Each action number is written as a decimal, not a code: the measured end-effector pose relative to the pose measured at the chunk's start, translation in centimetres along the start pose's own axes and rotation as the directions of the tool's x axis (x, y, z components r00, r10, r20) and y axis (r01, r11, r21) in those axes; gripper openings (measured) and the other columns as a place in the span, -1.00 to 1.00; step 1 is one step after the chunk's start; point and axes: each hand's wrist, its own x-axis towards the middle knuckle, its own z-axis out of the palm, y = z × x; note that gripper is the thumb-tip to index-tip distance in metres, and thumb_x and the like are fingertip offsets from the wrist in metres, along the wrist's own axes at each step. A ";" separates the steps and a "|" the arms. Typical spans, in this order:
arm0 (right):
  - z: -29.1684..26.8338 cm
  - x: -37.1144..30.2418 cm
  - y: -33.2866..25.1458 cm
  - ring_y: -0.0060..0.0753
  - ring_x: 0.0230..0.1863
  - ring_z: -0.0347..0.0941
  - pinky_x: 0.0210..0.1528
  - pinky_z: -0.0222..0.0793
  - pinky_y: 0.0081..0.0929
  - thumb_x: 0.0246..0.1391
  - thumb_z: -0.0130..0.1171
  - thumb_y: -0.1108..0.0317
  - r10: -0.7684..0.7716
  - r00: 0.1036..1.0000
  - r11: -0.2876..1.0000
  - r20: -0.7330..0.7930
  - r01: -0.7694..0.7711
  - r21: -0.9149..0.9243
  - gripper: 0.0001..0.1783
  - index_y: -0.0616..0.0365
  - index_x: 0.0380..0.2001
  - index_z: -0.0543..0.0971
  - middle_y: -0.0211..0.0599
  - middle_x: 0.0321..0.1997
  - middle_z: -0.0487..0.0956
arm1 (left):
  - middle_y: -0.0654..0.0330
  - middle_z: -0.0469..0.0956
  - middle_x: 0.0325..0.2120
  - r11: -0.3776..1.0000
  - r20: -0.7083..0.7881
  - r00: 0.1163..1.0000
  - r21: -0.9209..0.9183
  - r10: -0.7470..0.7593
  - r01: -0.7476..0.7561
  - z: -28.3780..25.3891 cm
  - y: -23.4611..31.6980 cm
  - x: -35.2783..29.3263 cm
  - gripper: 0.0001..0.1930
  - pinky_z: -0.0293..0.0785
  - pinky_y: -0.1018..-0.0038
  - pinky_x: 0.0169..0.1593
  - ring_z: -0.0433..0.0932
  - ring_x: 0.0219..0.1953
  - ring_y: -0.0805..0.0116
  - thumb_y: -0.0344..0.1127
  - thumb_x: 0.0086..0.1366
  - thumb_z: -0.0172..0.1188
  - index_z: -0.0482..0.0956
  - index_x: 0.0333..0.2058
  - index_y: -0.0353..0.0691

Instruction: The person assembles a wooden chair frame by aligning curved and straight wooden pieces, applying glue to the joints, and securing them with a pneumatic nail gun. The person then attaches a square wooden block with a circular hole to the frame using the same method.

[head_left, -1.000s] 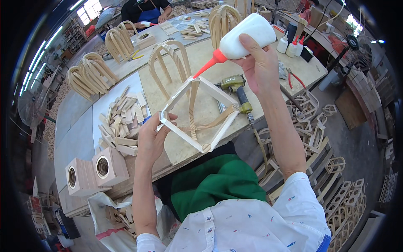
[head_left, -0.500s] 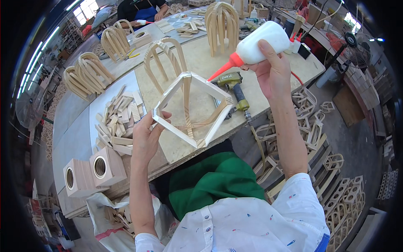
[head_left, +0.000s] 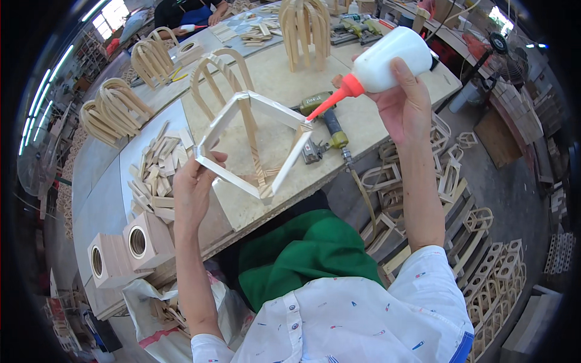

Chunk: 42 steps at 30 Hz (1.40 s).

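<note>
Left hand (head_left: 192,189) is curled round the lower left corner of a square frame of pale wooden slats (head_left: 251,145), fingers wrapped over the slat and thumb underneath, so the frame sits tilted up over the workbench (head_left: 339,130) like a diamond. Right hand (head_left: 404,101) is clamped around a white plastic glue bottle with an orange nozzle (head_left: 378,63), tipped down to its left, and the nozzle tip is right at the frame's right-hand corner; can't tell if it's actually touching. Just below the left hand there's a heap of short pale wood offcuts (head_left: 156,172), and nearer still two wooden blocks with round holes (head_left: 124,251). Between the two hands, under the frame, lies a green pneumatic nail gun (head_left: 324,124). Further out past both hands stand arched bent-wood cages (head_left: 305,27), a few more off to the left.
</note>
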 end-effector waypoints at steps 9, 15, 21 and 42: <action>-1.0 -0.3 1.2 0.05 0.06 0.48 0.10 0.46 0.01 0.20 0.14 0.22 0.055 0.997 0.998 0.057 -0.057 0.040 -0.41 0.29 0.17 0.21 0.05 0.02 0.49 | 0.16 0.57 -0.10 0.998 0.034 0.999 -0.046 -0.043 0.044 0.0 0.4 0.0 -0.86 0.37 0.40 0.08 0.45 0.06 0.38 -0.49 0.29 0.11 0.60 -0.20 -0.29; -0.9 -0.2 1.4 0.02 0.04 0.50 0.08 0.48 -0.03 0.20 0.13 0.24 0.047 0.997 0.999 0.054 -0.047 0.012 -0.44 0.30 0.15 0.23 0.04 0.02 0.50 | 0.16 0.57 -0.11 0.999 0.045 0.998 -0.032 -0.031 0.032 0.0 0.4 0.1 -0.87 0.37 0.39 0.09 0.44 0.09 0.38 -0.50 0.30 0.11 0.59 -0.21 -0.27; -1.0 0.5 1.5 -0.02 0.07 0.49 0.07 0.49 -0.06 0.21 0.13 0.23 0.034 0.997 0.999 0.073 -0.033 -0.006 -0.44 0.31 0.15 0.24 0.04 0.02 0.49 | 0.15 0.55 -0.06 0.998 0.052 0.998 -0.051 -0.037 0.039 -0.2 0.1 0.1 -0.87 0.41 0.43 0.02 0.49 -0.01 0.40 -0.51 0.29 0.10 0.59 -0.22 -0.28; -0.8 1.4 1.8 -0.23 -0.04 0.54 -0.04 0.58 -0.15 0.12 0.25 0.33 -0.054 0.998 0.998 0.028 0.053 0.036 -0.49 0.29 0.06 0.33 -0.18 -0.03 0.50 | 0.17 0.59 -0.08 0.999 0.032 0.998 -0.025 0.047 -0.047 0.0 0.1 0.2 -0.74 0.48 0.50 -0.12 0.55 -0.19 0.44 -0.58 0.21 0.13 0.56 -0.10 -0.38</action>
